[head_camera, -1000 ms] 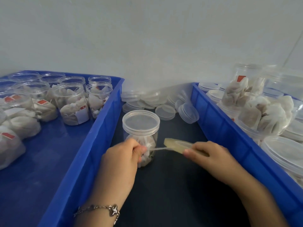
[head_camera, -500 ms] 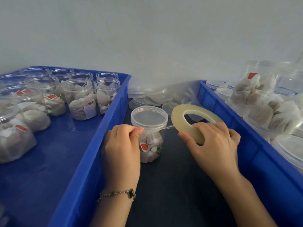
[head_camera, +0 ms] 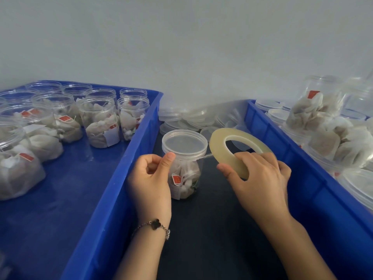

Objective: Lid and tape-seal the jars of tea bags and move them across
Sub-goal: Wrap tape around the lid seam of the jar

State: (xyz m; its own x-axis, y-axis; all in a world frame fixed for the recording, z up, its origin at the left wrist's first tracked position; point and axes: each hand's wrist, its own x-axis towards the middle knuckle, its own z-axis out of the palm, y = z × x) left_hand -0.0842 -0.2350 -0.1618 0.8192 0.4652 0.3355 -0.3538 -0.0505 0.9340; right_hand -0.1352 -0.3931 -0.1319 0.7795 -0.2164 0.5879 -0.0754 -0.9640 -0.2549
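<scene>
Jar (head_camera: pixel 184 158) stands between left hand (head_camera: pixel 150 178) and right hand (head_camera: pixel 260 178).

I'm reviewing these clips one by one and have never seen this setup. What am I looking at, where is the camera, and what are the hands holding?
No machine here: a person's bare hands, filmed by a head-worn camera looking down. The left hand pinches the tape end against a lidded jar of tea bags standing on the dark surface. The right hand grips the tape roll. The left blue bin holds unlidded jars; loose lids lie behind; the right blue bin holds lidded jars.
</scene>
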